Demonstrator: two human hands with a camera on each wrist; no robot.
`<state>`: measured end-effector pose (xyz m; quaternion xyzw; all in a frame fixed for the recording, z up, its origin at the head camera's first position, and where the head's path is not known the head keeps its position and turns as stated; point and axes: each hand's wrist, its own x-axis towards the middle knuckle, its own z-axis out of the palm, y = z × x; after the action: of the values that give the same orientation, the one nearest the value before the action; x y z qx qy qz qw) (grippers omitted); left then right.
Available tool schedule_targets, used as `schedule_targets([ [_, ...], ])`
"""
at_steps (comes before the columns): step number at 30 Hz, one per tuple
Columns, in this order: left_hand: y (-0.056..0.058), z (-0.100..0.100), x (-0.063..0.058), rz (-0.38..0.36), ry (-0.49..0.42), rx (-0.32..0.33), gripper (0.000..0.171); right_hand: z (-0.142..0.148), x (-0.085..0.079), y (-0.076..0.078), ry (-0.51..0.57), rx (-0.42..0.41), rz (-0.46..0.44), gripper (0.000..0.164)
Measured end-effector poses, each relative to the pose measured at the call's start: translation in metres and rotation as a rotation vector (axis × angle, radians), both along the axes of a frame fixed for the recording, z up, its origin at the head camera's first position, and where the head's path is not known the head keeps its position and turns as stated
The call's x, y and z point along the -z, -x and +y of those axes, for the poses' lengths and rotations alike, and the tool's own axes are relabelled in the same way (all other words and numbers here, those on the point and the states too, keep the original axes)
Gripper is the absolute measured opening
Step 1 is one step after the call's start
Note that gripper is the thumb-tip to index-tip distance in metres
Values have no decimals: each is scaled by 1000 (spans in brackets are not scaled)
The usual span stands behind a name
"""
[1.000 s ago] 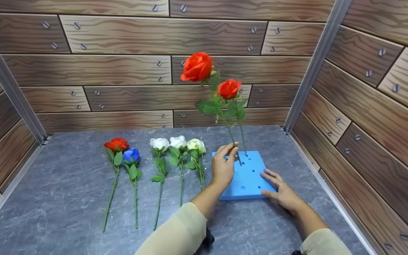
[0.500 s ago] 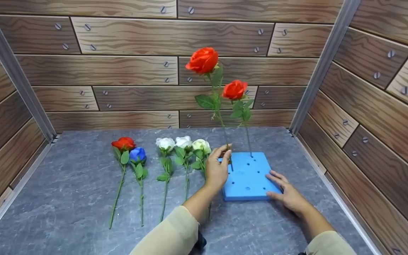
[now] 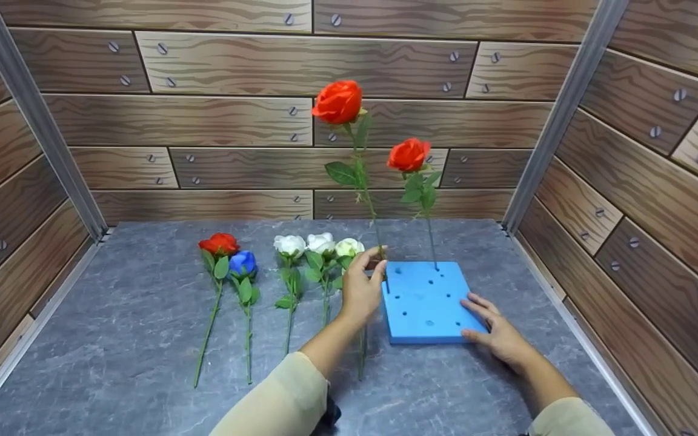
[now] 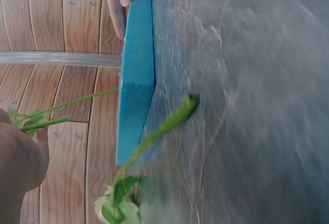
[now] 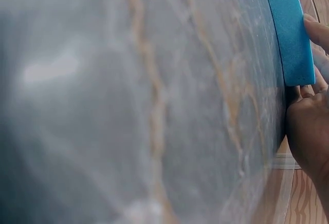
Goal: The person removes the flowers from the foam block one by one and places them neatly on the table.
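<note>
My left hand [image 3: 361,287] pinches the lower stem of a red rose [image 3: 338,102], held nearly upright. Its stem end overlaps the left edge of a blue foam block [image 3: 425,312] in the head view; in the left wrist view the cut stem [image 4: 54,122] ends in the air, apart from the block. Another red rose [image 3: 409,155] stands in a hole at the block's back edge. Several small holes dot the block's top. My right hand [image 3: 500,336] touches the block's right side with fingers extended, the thumb near the front corner.
Left of the block, a red rose [image 3: 219,243], a blue rose [image 3: 243,263], two white roses [image 3: 289,246] and a cream rose [image 3: 349,247] lie on the grey marbled table [image 3: 137,315]. The cream one lies partly behind my left arm. Wood-patterned walls [image 3: 234,66] enclose the table.
My left hand has carried the held rose leftward, from over the block's back part to its left edge. The right hand stays at the block's right side. The head view has shifted slightly.
</note>
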<state>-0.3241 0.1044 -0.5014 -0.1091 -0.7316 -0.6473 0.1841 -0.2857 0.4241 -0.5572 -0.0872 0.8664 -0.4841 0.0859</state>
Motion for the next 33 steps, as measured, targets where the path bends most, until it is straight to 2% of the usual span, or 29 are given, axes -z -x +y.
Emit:
schedule_targets([
  [10, -8, -30, 0, 22, 52, -52, 29, 0, 0, 1, -3, -4, 34, 76],
  [19, -17, -47, -7, -66, 14, -21, 31, 1, 2, 2, -33, -2, 47, 77],
  [24, -22, -51, -14, -106, -6, -22, 34, 2, 4, 3, -12, -2, 27, 78],
  [33, -25, -60, -11, -155, 19, -49, 40, -1, 0, 3, 2, 2, 26, 76],
])
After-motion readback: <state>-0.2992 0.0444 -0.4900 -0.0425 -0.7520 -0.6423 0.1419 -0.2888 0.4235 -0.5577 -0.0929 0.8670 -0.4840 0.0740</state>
